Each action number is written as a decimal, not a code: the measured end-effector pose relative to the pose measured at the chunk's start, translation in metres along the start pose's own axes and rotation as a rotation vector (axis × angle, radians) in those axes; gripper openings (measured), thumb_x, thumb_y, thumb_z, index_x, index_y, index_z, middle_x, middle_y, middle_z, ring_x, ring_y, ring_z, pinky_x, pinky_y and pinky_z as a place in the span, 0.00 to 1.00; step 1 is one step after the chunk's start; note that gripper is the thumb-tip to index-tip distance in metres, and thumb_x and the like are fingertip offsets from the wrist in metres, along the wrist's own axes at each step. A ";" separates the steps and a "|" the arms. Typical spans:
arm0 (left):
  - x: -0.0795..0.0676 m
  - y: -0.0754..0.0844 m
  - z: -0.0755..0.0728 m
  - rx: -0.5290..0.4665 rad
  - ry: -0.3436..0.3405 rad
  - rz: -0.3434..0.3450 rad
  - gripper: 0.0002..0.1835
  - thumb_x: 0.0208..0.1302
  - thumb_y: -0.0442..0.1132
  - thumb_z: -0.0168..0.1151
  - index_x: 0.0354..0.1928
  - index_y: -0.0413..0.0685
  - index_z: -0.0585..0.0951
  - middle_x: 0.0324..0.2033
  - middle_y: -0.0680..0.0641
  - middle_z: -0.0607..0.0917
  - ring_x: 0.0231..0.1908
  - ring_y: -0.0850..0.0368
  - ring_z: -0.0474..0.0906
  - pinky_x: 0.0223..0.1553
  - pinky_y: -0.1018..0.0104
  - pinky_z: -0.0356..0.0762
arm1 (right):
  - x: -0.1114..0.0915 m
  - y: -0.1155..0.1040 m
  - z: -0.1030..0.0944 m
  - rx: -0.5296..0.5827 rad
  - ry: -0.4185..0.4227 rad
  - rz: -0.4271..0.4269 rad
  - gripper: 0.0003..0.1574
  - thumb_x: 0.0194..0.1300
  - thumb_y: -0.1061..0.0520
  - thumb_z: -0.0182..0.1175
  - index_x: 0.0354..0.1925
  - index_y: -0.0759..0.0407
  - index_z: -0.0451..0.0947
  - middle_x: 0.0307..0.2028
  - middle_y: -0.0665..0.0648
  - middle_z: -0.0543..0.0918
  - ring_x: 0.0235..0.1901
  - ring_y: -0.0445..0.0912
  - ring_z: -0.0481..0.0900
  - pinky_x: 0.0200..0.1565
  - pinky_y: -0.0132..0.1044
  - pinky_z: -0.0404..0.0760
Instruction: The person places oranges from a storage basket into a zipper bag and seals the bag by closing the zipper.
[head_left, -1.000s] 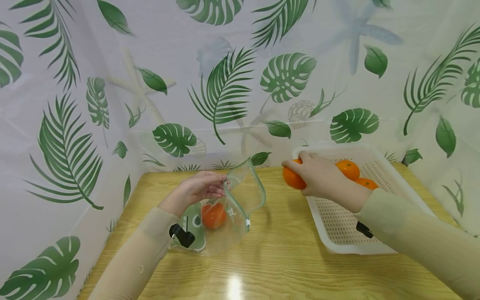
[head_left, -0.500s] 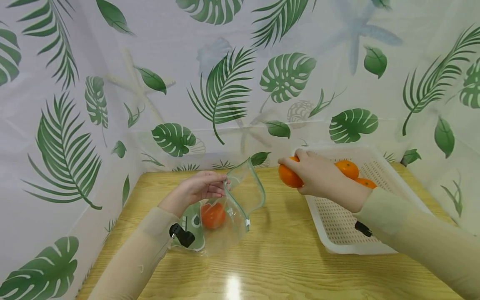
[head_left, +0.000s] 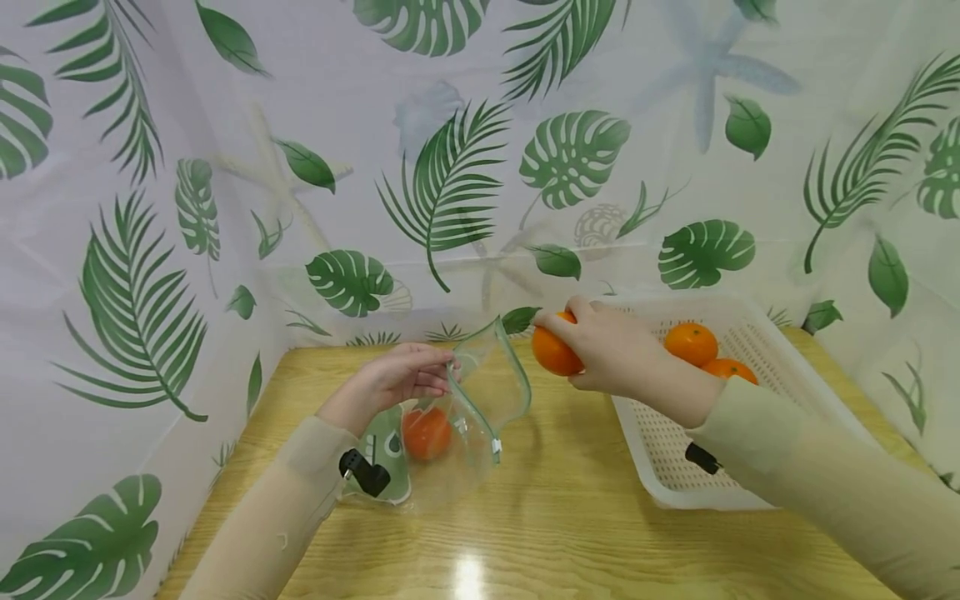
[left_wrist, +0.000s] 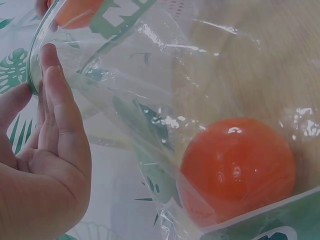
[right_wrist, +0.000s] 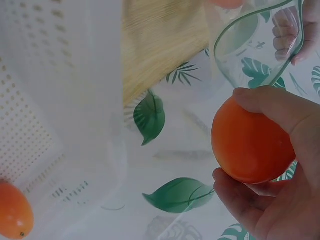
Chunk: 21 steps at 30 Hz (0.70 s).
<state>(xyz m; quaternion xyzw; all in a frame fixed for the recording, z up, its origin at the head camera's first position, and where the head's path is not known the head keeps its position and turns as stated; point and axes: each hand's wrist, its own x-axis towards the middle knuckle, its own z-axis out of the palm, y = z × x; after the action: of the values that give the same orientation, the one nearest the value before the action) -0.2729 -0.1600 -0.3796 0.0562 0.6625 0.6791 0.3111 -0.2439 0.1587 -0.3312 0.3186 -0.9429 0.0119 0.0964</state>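
My left hand (head_left: 397,379) pinches the green-edged rim of a clear zip bag (head_left: 457,475) between thumb and fingers. The bag's mouth gapes toward the right, with a white slider at its lower corner. Inside the bag lies one orange (head_left: 427,433), which the left wrist view shows large through the plastic (left_wrist: 237,170). My right hand (head_left: 618,350) grips another orange (head_left: 553,348) in the air, just right of the bag's mouth and apart from it. In the right wrist view, thumb and fingers curl round this orange (right_wrist: 252,140).
A white perforated plastic basket (head_left: 645,475) stands on the right of the wooden table (head_left: 555,533). Two oranges (head_left: 691,343) show in it, partly behind my right arm. A leaf-printed cloth (head_left: 465,192) hangs behind the table and along its sides.
My right hand has moved left with its orange, away from the basket and closer to the bag's mouth. The left hand and the bag have stayed nearly still.
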 end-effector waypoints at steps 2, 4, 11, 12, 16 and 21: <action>0.000 -0.001 0.000 -0.001 0.000 0.000 0.21 0.85 0.37 0.49 0.32 0.51 0.88 0.24 0.56 0.90 0.24 0.67 0.86 0.32 0.76 0.87 | 0.002 -0.003 0.003 0.004 0.015 -0.013 0.51 0.49 0.55 0.84 0.69 0.49 0.72 0.50 0.67 0.79 0.43 0.59 0.83 0.43 0.52 0.89; 0.000 -0.001 -0.001 -0.001 0.005 -0.001 0.21 0.85 0.37 0.49 0.32 0.52 0.88 0.25 0.56 0.90 0.23 0.67 0.86 0.32 0.76 0.87 | 0.005 -0.007 0.006 0.007 0.029 -0.029 0.52 0.49 0.55 0.85 0.70 0.49 0.73 0.50 0.67 0.80 0.44 0.59 0.84 0.44 0.53 0.89; -0.001 -0.003 -0.004 0.003 0.008 0.003 0.23 0.85 0.37 0.48 0.31 0.53 0.88 0.25 0.56 0.90 0.23 0.67 0.85 0.32 0.76 0.87 | 0.010 -0.021 0.011 0.042 0.042 -0.049 0.53 0.49 0.54 0.85 0.71 0.48 0.72 0.53 0.66 0.80 0.47 0.60 0.84 0.43 0.54 0.89; -0.001 -0.003 -0.004 0.003 0.009 0.003 0.23 0.85 0.37 0.48 0.31 0.53 0.88 0.25 0.56 0.90 0.23 0.67 0.85 0.32 0.76 0.87 | 0.010 -0.023 0.011 0.054 0.045 -0.050 0.53 0.49 0.54 0.85 0.71 0.49 0.72 0.53 0.67 0.80 0.47 0.60 0.84 0.43 0.54 0.89; -0.002 -0.003 -0.005 0.001 0.004 0.006 0.23 0.86 0.37 0.48 0.31 0.53 0.88 0.25 0.56 0.90 0.23 0.67 0.85 0.32 0.75 0.87 | 0.013 -0.029 0.012 0.077 0.067 -0.071 0.53 0.49 0.55 0.86 0.70 0.50 0.72 0.52 0.67 0.80 0.46 0.59 0.83 0.45 0.53 0.89; -0.002 -0.002 -0.005 -0.001 -0.002 0.006 0.23 0.86 0.37 0.48 0.32 0.53 0.88 0.26 0.56 0.90 0.23 0.67 0.85 0.33 0.75 0.87 | 0.017 -0.037 0.013 0.085 0.073 -0.096 0.53 0.48 0.55 0.86 0.70 0.51 0.73 0.52 0.68 0.80 0.46 0.59 0.82 0.46 0.53 0.89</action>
<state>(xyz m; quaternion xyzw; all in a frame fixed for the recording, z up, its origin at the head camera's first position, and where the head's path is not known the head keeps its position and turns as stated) -0.2729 -0.1658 -0.3815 0.0588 0.6617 0.6801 0.3100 -0.2377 0.1181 -0.3423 0.3665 -0.9211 0.0590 0.1175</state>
